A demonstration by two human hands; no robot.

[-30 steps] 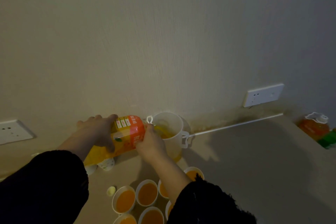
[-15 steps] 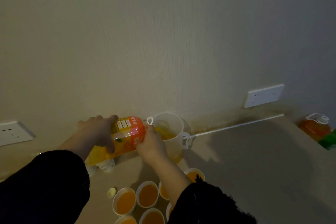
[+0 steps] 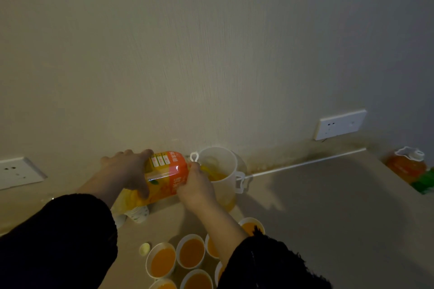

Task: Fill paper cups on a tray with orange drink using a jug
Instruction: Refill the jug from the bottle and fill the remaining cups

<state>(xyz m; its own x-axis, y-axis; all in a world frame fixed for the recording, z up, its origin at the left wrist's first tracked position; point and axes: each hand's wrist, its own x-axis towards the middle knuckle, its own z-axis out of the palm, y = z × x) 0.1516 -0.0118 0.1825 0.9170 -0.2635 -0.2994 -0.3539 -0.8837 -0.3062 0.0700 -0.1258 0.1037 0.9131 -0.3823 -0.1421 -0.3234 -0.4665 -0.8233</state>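
Note:
An orange drink bottle (image 3: 164, 175) lies tipped sideways, its neck over a translucent white jug (image 3: 220, 166) by the wall. My left hand (image 3: 128, 171) grips the bottle's body and my right hand (image 3: 196, 186) holds it near the neck. Orange liquid shows inside the jug. Several paper cups (image 3: 190, 253) filled with orange drink stand close together at the bottom, partly hidden by my right sleeve. I cannot make out the tray under them.
A yellow bottle cap (image 3: 144, 248) lies left of the cups. Empty cups (image 3: 138, 213) lie under the bottle. Another orange bottle (image 3: 407, 165) stands at the far right edge. Wall sockets (image 3: 340, 124) sit on the wall, one also at the left (image 3: 16, 172).
The bottle stays tipped over the jug in both hands; the view has shifted slightly, and the hands hold the same place.

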